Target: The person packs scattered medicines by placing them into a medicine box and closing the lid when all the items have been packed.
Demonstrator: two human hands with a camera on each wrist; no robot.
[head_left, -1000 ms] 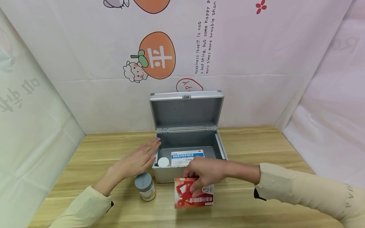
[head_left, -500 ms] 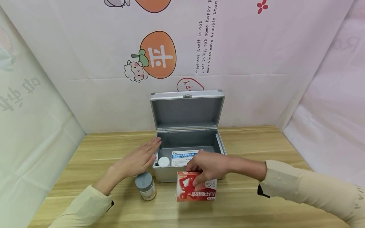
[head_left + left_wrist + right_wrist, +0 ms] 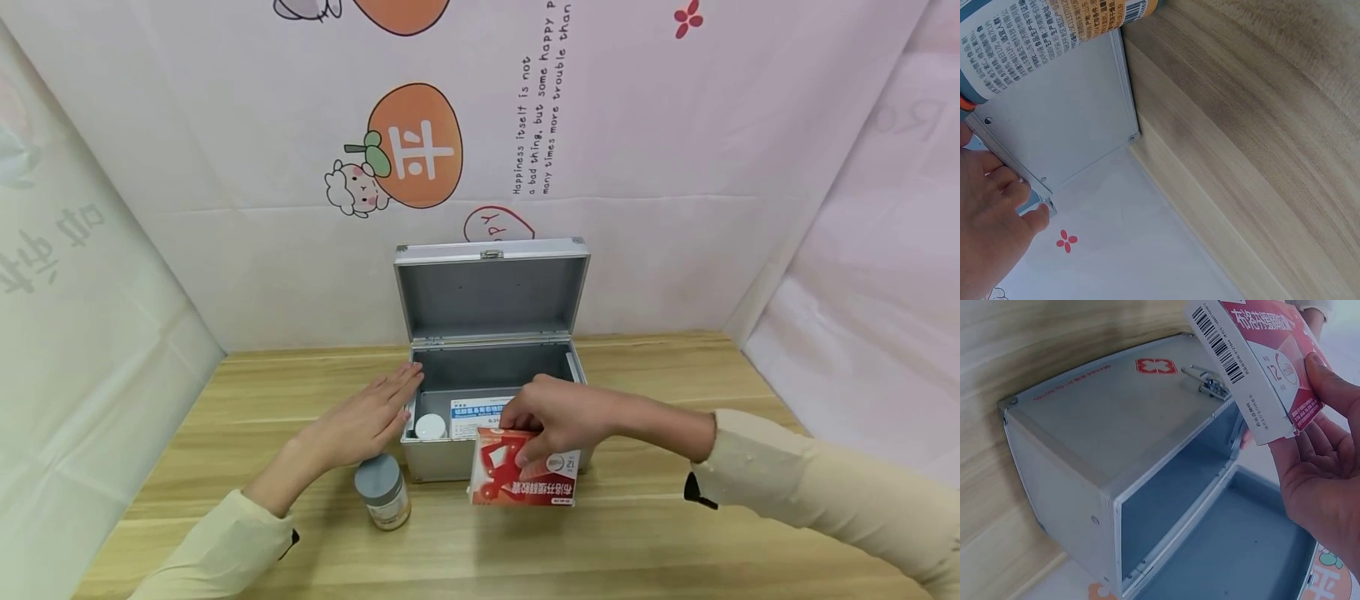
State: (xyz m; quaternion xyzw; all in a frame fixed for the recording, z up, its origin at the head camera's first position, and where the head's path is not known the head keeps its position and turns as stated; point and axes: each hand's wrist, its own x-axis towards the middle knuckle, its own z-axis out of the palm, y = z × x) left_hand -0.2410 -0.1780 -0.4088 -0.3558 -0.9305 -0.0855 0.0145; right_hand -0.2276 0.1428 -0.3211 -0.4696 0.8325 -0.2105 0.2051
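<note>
My right hand (image 3: 564, 417) pinches a red-and-white medicine box (image 3: 517, 486) just above the front edge of a silver aluminium case (image 3: 442, 461). In the right wrist view, the box's barcode end (image 3: 1229, 369) faces the camera, with the thumb on its red face. The case stands with its lid (image 3: 491, 298) up. Inside it are a white-capped bottle (image 3: 431, 427) at the left and a blue-and-white medicine box (image 3: 472, 417), partly hidden by my right hand. My left hand (image 3: 366, 427) rests on the case's left rim, its fingers extended.
A grey-lidded jar (image 3: 384, 493) stands on the wooden table (image 3: 322, 550), close to the case's front left corner and below my left hand. A printed white cloth (image 3: 645, 275) hangs right behind the case.
My right hand has carried the red medicine box up, slightly right and closer to the case, covering more of the blue-and-white box. The left hand stays on the rim.
</note>
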